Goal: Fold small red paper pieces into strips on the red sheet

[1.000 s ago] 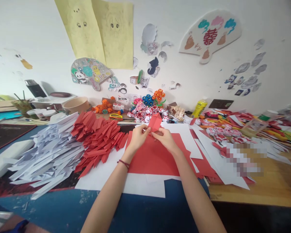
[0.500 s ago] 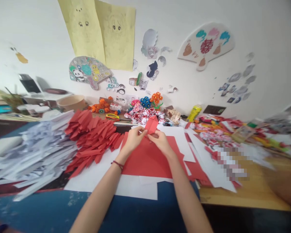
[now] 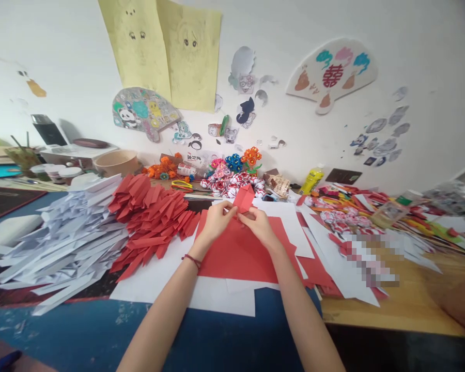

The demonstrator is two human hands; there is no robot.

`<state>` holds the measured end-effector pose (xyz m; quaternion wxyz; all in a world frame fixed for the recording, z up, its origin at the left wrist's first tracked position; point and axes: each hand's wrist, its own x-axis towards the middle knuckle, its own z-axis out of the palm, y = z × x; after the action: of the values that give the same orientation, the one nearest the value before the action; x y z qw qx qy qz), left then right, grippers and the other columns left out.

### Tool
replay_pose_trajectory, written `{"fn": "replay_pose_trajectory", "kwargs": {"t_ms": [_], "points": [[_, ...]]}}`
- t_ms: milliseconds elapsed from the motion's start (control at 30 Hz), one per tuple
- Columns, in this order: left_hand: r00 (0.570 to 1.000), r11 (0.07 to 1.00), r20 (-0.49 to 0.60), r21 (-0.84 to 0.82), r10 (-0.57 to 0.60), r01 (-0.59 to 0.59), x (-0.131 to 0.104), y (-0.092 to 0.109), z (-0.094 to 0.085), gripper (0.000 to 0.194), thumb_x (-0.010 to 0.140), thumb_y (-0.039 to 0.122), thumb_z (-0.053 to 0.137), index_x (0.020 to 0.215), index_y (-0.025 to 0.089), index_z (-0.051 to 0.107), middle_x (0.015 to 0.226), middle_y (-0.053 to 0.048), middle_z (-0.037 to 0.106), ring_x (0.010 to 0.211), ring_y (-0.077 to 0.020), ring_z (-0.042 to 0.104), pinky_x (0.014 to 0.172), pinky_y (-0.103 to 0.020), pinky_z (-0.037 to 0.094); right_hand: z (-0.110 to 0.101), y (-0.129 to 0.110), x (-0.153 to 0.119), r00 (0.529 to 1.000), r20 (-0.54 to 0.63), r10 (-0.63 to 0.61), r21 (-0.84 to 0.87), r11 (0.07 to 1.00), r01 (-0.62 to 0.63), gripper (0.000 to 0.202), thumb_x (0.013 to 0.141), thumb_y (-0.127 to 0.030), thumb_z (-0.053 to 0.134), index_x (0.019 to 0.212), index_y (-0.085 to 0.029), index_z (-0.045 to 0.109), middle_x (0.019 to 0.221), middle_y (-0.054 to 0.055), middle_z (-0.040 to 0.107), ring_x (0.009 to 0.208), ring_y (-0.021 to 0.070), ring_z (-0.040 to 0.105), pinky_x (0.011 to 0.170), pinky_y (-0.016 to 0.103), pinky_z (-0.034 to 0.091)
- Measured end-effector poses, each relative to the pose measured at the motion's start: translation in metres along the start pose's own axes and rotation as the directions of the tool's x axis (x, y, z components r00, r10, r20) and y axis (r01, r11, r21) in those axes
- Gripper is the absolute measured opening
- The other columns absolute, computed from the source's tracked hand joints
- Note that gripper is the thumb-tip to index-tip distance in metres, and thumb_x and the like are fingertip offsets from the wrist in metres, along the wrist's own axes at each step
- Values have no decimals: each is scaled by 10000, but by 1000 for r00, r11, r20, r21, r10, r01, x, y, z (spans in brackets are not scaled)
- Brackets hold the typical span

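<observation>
A small folded piece of red paper [image 3: 244,198] with a pointed top is held upright between my two hands. My left hand [image 3: 218,221] pinches its lower left edge, thumb toward the middle. On the other side, my right hand [image 3: 259,223] grips the bottom right edge between thumb and fingers. Both hands are above a large flat red sheet [image 3: 240,258], which lies over white sheets [image 3: 225,304]. To the left is a heap of folded red paper strips [image 3: 151,217], beside a pile of folded white paper strips [image 3: 73,237].
Behind my hands stand red-and-white paper flowers [image 3: 236,183], orange and blue flowers [image 3: 251,156] and yellow-handled scissors [image 3: 182,184]. A yellow bottle [image 3: 312,181] is at the back right. More paper covers the wooden table [image 3: 372,316]. Parts of other people show at both lower edges.
The view has shifted slightly, so everything sits a little to the right. Both hands keep hold of the folded red paper, with hardly any movement.
</observation>
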<state>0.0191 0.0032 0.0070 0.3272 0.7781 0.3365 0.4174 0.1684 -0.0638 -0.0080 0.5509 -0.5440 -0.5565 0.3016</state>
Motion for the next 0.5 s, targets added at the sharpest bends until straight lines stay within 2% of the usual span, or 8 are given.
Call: {"fn": "replay_pose_trajectory", "kwargs": {"t_ms": [167,300,500], "points": [[1000,1000,-25,18,9,-8,-1,0,-1,207,864,302,571,773,152,680,725,-16,686,608,-106,535,609,-219,362,1,0,1,1000,-17,-7,36,999,8,342,774,-459,693,940,-160,689,842,80,721,710,214,658,580,287,518],[999,1000,-31,11,-8,8,-1,0,-2,206,864,308,574,787,151,682,734,-16,690,611,-102,542,602,-211,366,2,1,2,1000,-21,-2,48,999,3,379,777,-476,687,964,-146,689,805,75,715,612,181,624,553,283,502],[1000,1000,8,13,-1,1,-1,1,-1,222,870,336,566,802,159,681,745,-12,696,601,-99,556,599,-208,383,0,2,2,999,-39,-16,37,999,18,380,794,-494,668,934,-141,692,776,71,713,584,180,614,543,288,493]]}}
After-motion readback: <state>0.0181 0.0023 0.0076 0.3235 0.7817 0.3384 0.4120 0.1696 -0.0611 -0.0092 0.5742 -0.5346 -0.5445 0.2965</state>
